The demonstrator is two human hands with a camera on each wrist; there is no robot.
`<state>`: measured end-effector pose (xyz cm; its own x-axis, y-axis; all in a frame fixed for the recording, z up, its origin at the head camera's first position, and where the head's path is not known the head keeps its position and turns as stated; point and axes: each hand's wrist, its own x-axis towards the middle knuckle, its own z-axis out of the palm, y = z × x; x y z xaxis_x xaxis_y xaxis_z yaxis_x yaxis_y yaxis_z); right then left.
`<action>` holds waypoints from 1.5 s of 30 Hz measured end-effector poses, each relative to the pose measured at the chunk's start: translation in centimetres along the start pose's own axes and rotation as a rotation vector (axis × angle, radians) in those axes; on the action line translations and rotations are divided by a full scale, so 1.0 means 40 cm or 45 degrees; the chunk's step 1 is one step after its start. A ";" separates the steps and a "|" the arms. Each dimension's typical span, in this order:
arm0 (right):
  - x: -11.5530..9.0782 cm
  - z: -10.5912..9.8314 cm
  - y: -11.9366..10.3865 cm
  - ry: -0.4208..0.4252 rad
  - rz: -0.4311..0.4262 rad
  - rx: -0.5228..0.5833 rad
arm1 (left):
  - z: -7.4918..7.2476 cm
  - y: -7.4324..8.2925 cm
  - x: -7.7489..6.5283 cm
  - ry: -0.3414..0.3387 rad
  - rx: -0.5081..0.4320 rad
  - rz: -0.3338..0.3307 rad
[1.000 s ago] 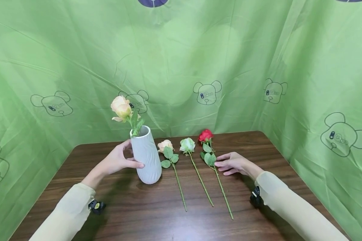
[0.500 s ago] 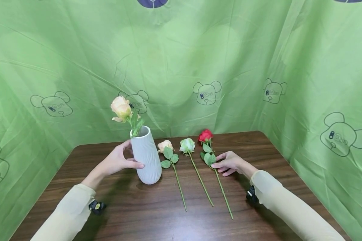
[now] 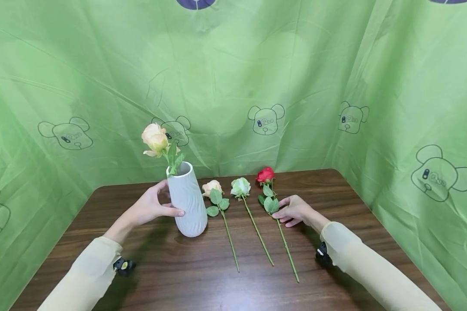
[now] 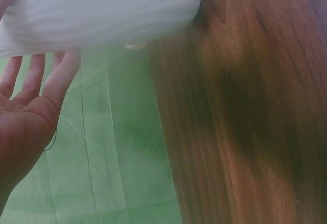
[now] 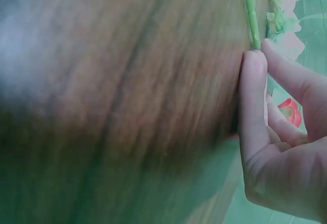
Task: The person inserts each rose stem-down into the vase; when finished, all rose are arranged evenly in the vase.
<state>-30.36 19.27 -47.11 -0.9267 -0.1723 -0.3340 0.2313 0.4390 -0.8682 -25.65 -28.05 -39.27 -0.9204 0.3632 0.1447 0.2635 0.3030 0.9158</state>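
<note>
A green cloth (image 3: pixel 233 65) printed with bear outlines hangs behind and at both sides of a dark wooden table (image 3: pixel 163 280). Two arms in cream sleeves reach in from the near corners: the left sleeve (image 3: pixel 79 274) slants forward and inward toward the vase, and the right sleeve (image 3: pixel 373 265) slants inward, bringing its hand low over the wood. The white vase (image 3: pixel 188 203) stands left of the table's middle. The left hand (image 3: pixel 148 207) holds it from the side, the thumb laid across the front and the fingers reaching behind, where the vase hides their tips in the head view. The right hand (image 3: pixel 297 211) pinches the red rose (image 3: pixel 265 174) by its stem just below the leaves, between thumb and a fingertip; the rose lies rightmost on the table, bloom toward the far edge. Between it and the vase lie a green-white rose (image 3: pixel 240 187) and a peach rose (image 3: pixel 212 187), the peach one nearer the vase, all three stems pointing toward the person. A larger peach bloom (image 3: pixel 155 139) leans left out of the vase's mouth. A small black device (image 3: pixel 123 266) sits at each wrist.
</note>
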 end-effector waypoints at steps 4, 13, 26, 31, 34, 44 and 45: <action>-0.001 0.003 -0.001 0.009 0.004 0.016 | -0.003 0.001 0.001 0.004 -0.001 -0.008; -0.009 0.001 -0.006 0.023 0.007 0.048 | -0.002 0.001 0.000 0.003 -0.001 -0.004; -0.008 0.008 -0.015 0.009 0.016 0.029 | -0.005 -0.008 -0.013 0.017 0.001 -0.012; -0.009 0.004 -0.010 0.020 0.042 0.032 | -0.003 -0.005 -0.005 0.000 0.022 -0.002; -0.009 0.002 -0.008 0.006 0.063 0.042 | -0.001 -0.004 -0.004 -0.004 0.018 -0.004; -0.034 -0.009 -0.035 -0.101 0.056 0.109 | -0.003 -0.005 -0.005 0.006 0.039 0.004; -0.036 -0.012 -0.037 -0.104 0.053 0.118 | -0.002 -0.005 -0.005 0.006 0.038 0.004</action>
<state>-29.52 19.30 -45.18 -0.8895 -0.2283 -0.3959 0.2990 0.3645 -0.8819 -25.55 -28.26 -39.45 -0.9210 0.3599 0.1494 0.2749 0.3283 0.9037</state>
